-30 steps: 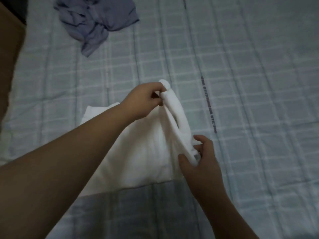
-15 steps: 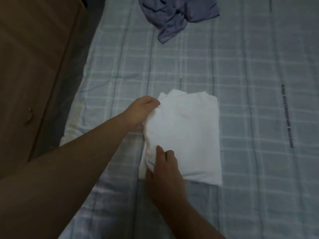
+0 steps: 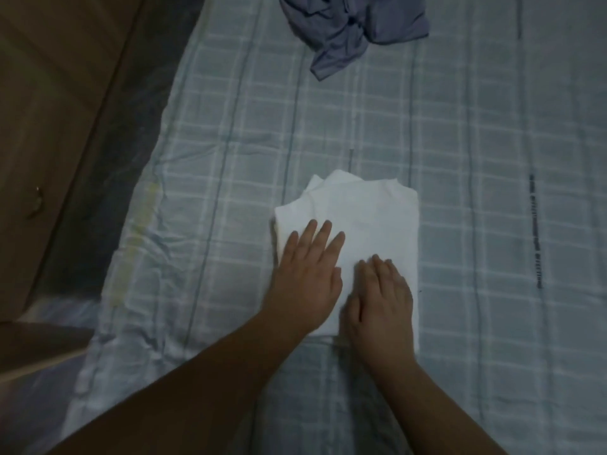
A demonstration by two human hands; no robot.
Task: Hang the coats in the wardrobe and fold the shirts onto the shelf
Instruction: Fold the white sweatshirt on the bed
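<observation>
White shirt [image 3: 368, 224] lies folded mid-bed [image 3: 492, 126], nearer its left edge. Left hand [image 3: 305, 280] and right hand [image 3: 381, 303] rest flat on it, grip wide, holding nothing: likely pressing the folds flat. Purple shirt [image 3: 354, 24] lies crumpled at far edge, unfolded.

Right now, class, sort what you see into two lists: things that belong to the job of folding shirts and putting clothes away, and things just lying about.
Part of the job:
- folded white shirt, pressed flat by the left hand and right hand
- crumpled purple-grey garment, not yet folded

Just there:
- checked bedsheet
- brown wooden furniture beside the bed
</observation>
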